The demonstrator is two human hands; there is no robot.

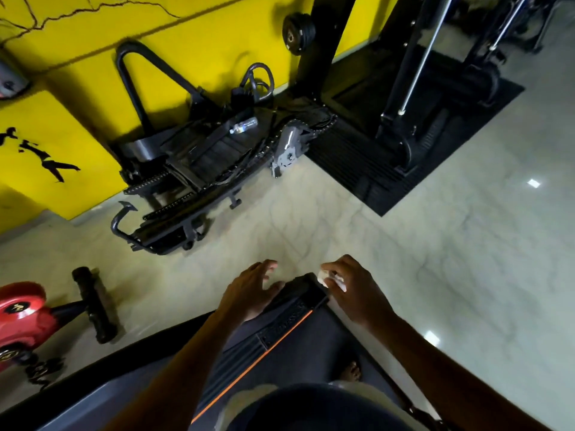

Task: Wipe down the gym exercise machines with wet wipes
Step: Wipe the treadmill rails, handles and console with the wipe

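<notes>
A dark treadmill deck (pixel 280 340) with an orange stripe runs from the bottom of the view to its end cap near the middle. My right hand (pixel 351 287) grips a crumpled white wet wipe (pixel 325 276) at the right corner of that end cap. My left hand (pixel 252 290) hovers with spread, relaxed fingers over the left side of the deck's end and holds nothing. A bare foot shows on the belt lower down.
Dismantled black machine parts (pixel 199 157) with a water bottle lie against the yellow wall. A black cable machine on a rubber mat (pixel 413 129) stands at the upper right. A red weight plate (pixel 21 312) and a black bar lie at the left on the pale floor.
</notes>
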